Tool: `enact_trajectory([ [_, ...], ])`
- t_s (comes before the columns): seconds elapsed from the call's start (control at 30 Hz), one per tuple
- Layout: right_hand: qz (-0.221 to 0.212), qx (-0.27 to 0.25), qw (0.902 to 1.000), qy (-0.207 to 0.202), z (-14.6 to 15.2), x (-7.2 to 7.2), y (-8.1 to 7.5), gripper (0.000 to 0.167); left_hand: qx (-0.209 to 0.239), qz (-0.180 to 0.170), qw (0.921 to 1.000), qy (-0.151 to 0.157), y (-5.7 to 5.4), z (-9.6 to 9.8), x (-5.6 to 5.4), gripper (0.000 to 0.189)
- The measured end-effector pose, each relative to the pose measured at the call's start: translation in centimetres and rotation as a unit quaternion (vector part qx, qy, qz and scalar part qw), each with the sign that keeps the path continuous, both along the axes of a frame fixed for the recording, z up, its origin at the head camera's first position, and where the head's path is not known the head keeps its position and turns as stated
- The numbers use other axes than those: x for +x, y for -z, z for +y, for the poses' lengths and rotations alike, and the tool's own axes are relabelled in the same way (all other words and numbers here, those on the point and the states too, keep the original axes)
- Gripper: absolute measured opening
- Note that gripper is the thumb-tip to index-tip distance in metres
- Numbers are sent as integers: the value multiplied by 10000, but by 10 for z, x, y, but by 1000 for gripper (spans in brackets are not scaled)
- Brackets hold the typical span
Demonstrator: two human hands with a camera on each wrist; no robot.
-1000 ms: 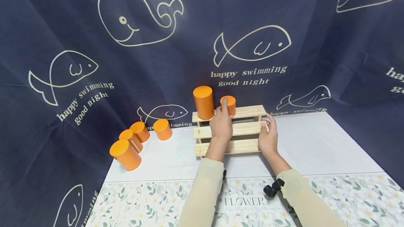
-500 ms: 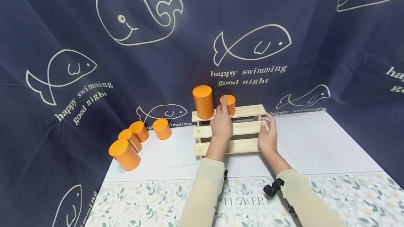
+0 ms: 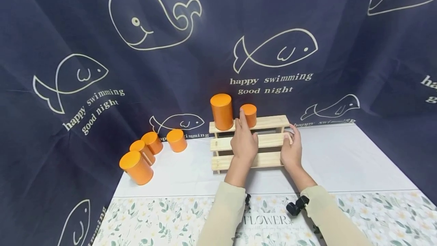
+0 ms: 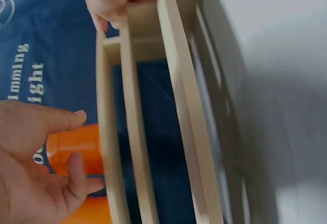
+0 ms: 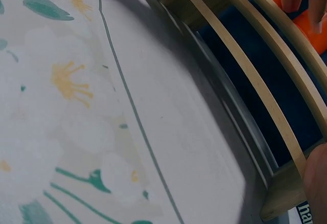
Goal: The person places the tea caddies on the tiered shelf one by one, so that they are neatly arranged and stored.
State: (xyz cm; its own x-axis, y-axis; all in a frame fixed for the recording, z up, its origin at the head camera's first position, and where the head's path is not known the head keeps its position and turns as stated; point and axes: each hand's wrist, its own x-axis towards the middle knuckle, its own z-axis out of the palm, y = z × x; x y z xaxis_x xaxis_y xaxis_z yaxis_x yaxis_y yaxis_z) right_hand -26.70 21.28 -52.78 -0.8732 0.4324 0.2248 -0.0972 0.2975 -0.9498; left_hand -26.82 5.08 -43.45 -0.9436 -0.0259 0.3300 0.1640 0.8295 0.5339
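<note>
A three-tier pale wooden rack stands at the back of the white surface. On its top tier are a tall orange cylinder at the left end and a shorter orange cylinder beside it. My left hand is in front of the tiers with its fingertips near the short cylinder; in the left wrist view the thumb and fingers are spread apart around that cylinder. My right hand grips the rack's right end, thumb in front, fingers behind it.
To the left are several more orange cylinders: a large one, a slim one behind it, and two short ones farther back. A dark blue cloth hangs close behind the rack. A floral mat covers the front.
My left hand has drawn slightly back from the short cylinder, and its thumb has come away to the right. The cylinder and the rack stay in place; my right hand still grips the rack.
</note>
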Motion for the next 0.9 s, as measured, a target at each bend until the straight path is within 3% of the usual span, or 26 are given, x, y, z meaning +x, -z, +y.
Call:
enact_trajectory([
  [0.3,-10,-32,10000,-33,0,1,-1,54,163,-269,9988,385,-3,-4,21,96],
  [0.53,23,-60,10000,-3,1,1,-2,53,105,-214,9987,449,-8,-12,28,92],
  [0.9,79,-90,9999,-17,1,0,-1,53,492,-117,9962,713,-19,-35,44,79],
])
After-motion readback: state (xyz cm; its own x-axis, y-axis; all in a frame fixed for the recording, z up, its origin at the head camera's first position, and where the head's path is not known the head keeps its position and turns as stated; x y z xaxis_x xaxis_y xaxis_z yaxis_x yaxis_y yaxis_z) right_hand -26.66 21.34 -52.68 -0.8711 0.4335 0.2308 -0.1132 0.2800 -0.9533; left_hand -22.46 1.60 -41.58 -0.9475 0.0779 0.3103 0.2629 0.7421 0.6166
